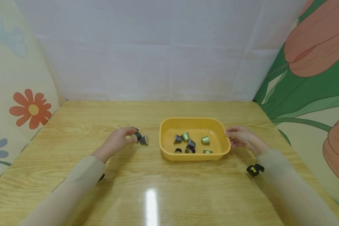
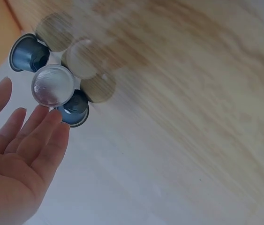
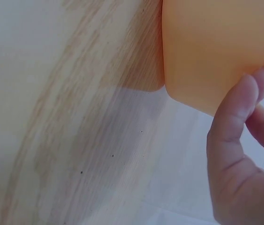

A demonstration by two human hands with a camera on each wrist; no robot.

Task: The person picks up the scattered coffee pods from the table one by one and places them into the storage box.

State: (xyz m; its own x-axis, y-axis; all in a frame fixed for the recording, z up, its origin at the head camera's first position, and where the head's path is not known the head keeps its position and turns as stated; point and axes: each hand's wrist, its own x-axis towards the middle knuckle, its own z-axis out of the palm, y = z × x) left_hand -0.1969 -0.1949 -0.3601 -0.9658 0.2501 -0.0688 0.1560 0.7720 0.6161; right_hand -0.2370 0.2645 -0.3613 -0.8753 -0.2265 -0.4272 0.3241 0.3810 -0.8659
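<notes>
The left hand (image 1: 117, 141), thumb and fingers parted, reaches to three loose coffee pods (image 1: 143, 140) at nine o'clock of a yellow tub (image 1: 195, 157), whose three-o'clock rim the right hand (image 1: 244, 138) pinches; picking up seems under way, calling for a closing grip.

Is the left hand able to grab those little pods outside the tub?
Probably yes: the left hand is right at the pods, and nothing seems to stand between them. The tub sits to their right, out of the way.
</notes>
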